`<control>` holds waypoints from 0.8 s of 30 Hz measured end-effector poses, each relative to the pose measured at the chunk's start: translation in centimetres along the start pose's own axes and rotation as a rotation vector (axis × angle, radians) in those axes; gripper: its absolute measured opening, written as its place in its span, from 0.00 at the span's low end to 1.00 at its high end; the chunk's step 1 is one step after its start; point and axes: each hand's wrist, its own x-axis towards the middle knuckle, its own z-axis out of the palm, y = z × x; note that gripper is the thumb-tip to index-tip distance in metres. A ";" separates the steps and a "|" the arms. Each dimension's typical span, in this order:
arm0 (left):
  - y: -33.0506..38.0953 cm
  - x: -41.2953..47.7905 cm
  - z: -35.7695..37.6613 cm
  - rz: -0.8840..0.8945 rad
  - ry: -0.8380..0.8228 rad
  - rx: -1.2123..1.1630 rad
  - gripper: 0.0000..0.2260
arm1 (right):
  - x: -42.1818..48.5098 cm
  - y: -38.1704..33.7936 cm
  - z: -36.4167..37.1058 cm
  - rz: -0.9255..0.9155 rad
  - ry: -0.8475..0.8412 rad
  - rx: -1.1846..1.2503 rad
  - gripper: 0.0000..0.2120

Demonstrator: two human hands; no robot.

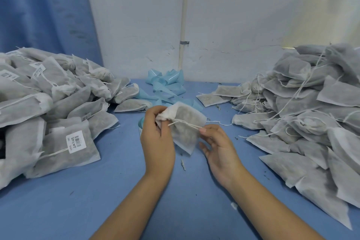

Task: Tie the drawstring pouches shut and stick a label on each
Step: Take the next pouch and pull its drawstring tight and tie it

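Two bare forearms come up from the bottom edge over the blue tabletop (pixel 78 210). Left hand (pixel 157 138) holds a pouch (pixel 187 124) up off the tabletop at mid-frame, its fingers (pixel 153 112) curled round the bunched white neck. Pouch is grey w/ dark filling showing thru, and hangs tilted, its lower corner pointing down btwn the two hands. Drawstring (pixel 185 123) runs from the neck across the pouch front to the right hand (pixel 218 148), which pinches the string's end btwn thumb & forefinger. That hand's other fingers spread loose and hold nothing. String looks fairly taut.

Small pale flake (pixel 183 164) lies on the tabletop below the pouch, w/ dark crumbs scattered round. Just behind the left hand, mostly hidden, is the edge of a pale-blue roll (pixel 140 124); can't tell more.

On the left sits a big heap of pouches (pixel 48 103), several w/ white barcode stickers, e.g. the label (pixel 76 141) on the nearest one. On the right is a second heap (pixel 311 119), w/ loose strings trailing over & off it.

Further back, centre, crumpled pale-blue strips (pixel 165 84) lie at the foot of the white wall (pixel 136 25). An upright pipe (pixel 183 25) runs up the wall. Blue curtain (pixel 39 6) hangs far left.
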 end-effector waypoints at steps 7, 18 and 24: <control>-0.2 0.4 0.7 -0.243 0.005 -0.190 0.16 | -0.2 0.3 0.2 0.082 -0.017 0.093 0.09; -1.5 -1.2 1.0 -0.438 -0.308 -0.344 0.29 | 0.0 0.6 0.2 0.052 0.071 0.135 0.10; -1.4 -1.8 1.6 -0.460 -0.253 -0.292 0.18 | -0.3 0.8 0.4 0.047 0.052 0.126 0.10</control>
